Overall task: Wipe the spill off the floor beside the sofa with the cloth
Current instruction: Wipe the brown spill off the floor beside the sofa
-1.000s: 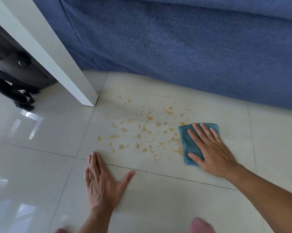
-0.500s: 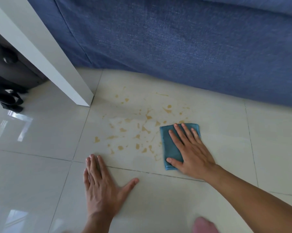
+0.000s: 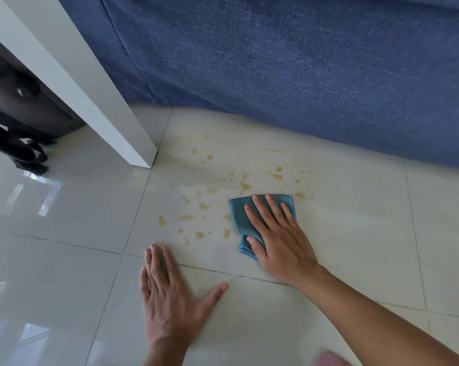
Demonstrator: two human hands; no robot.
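Landmark: the blue sofa (image 3: 302,75) fills the top of the view, its lower edge running along the floor.
Floor (image 3: 355,233): pale glossy tiles with thin grout lines, reaching right up to the sofa's base.
Spill (image 3: 209,204): tan drops and streaks scattered on the tile just in front of the sofa, most of them lying left of the cloth, a few between the cloth and the sofa.
Cloth (image 3: 240,215): teal, folded into a pad, flat on the floor near the sofa's front, sitting at the right part of the spill.
Right hand (image 3: 278,233): flat on the cloth, fingers spread and stretched toward the sofa, thumb lying across the cloth's near corner; it presses the cloth down rather than clasping it.
Left hand (image 3: 170,297): farther from the sofa than the cloth, palm flat on bare tile, fingers together and thumb spread out toward the right, holding nothing.
White leg (image 3: 91,96): a slanted white furniture post beside the sofa's left end, its foot on the tile just left of the spill.
Dark bag (image 3: 19,114): black shape with straps, left of the white leg, well apart from the sofa's front.
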